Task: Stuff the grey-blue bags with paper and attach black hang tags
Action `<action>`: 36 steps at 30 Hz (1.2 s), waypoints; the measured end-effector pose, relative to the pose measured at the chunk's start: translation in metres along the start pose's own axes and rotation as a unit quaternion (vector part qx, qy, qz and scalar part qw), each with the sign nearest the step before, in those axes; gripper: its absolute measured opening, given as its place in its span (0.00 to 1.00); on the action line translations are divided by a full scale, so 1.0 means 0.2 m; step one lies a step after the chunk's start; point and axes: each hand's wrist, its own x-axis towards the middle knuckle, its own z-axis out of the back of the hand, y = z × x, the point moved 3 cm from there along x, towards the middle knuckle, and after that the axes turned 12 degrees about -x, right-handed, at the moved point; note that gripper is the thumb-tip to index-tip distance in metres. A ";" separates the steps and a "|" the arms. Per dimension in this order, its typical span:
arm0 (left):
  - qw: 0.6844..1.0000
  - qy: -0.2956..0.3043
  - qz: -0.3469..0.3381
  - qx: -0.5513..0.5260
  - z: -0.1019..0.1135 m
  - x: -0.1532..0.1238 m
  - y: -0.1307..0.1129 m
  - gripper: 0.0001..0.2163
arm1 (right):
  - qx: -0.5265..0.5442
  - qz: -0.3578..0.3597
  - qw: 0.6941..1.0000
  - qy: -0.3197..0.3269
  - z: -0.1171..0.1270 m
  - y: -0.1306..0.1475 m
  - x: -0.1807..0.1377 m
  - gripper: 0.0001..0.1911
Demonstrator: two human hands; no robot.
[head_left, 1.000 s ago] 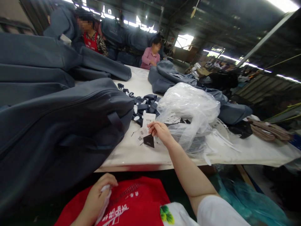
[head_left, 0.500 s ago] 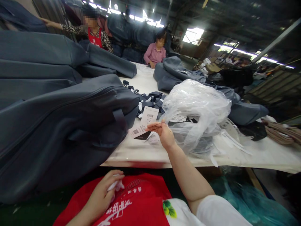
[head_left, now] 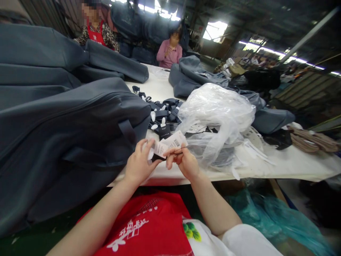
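Head view: left hand (head_left: 139, 163) and right hand (head_left: 183, 162) both pinch paper tags (head_left: 172, 143), their long axis slanting up-right.

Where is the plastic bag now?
Head view, right of centre: the plastic bag lies on the table, beyond the right hand, beside the dark straps.

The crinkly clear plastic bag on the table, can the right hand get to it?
Probably yes. The right hand is just in front of the plastic bag, with nothing between them. But it pinches the paper tags together with the left hand, so it looks busy.
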 end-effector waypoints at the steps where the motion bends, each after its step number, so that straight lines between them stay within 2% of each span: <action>1: 1.000 0.000 -0.020 0.006 0.00 0.00 -0.02 0.35 | 0.008 -0.006 1.000 0.005 0.02 -0.01 -0.01 0.43; 3: 0.998 0.032 -0.059 0.012 -0.02 0.01 -0.05 0.31 | 0.025 -0.015 0.999 0.014 0.05 -0.03 -0.02 0.43; 5: 0.994 0.084 -0.070 0.001 -0.05 0.02 -0.06 0.25 | 0.042 -0.013 0.999 0.005 0.07 -0.05 -0.03 0.42; 8: 0.990 0.121 -0.028 -0.061 -0.09 0.02 -0.05 0.23 | 0.023 0.012 0.998 -0.049 0.12 -0.06 -0.04 0.34; 11: 0.974 0.134 0.030 -0.181 -0.11 0.02 -0.01 0.21 | -0.078 0.031 0.992 -0.095 0.15 -0.07 -0.06 0.28; 13: 0.941 0.156 0.072 -0.291 -0.12 0.01 0.02 0.18 | -0.183 0.040 0.976 -0.113 0.14 -0.07 -0.07 0.30; 16: 0.873 0.173 0.134 -0.437 -0.13 -0.01 0.06 0.16 | -0.356 0.057 0.922 -0.138 0.12 -0.06 -0.09 0.34; 18: 0.831 0.175 0.167 -0.501 -0.13 -0.03 0.06 0.15 | -0.426 0.052 0.895 -0.123 0.09 -0.07 -0.10 0.36; 20: 0.797 0.182 0.190 -0.544 -0.13 -0.05 0.05 0.14 | -0.456 0.040 0.885 -0.088 0.06 -0.10 -0.10 0.37; 22: 0.782 0.188 0.196 -0.562 -0.13 -0.07 0.03 0.15 | -0.470 0.038 0.879 -0.063 0.03 -0.13 -0.09 0.37; 26: 0.799 0.210 0.186 -0.532 -0.08 -0.10 0.03 0.18 | -0.490 0.057 0.867 -0.070 0.02 -0.15 -0.09 0.34; 29: 0.811 0.261 0.181 -0.492 -0.02 -0.12 0.03 0.19 | -0.508 0.087 0.855 -0.057 0.02 -0.13 -0.10 0.40; 31: 0.798 0.309 0.169 -0.489 0.04 -0.13 0.02 0.20 | -0.520 0.102 0.847 -0.044 0.02 -0.10 -0.10 0.41; 34: 0.747 0.389 0.181 -0.508 0.13 -0.15 -0.02 0.24 | -0.548 0.124 0.827 -0.020 0.04 -0.06 -0.08 0.29; 36: 0.733 0.419 0.211 -0.492 0.18 -0.14 -0.03 0.27 | -0.571 0.137 0.809 0.013 0.05 -0.03 -0.06 0.19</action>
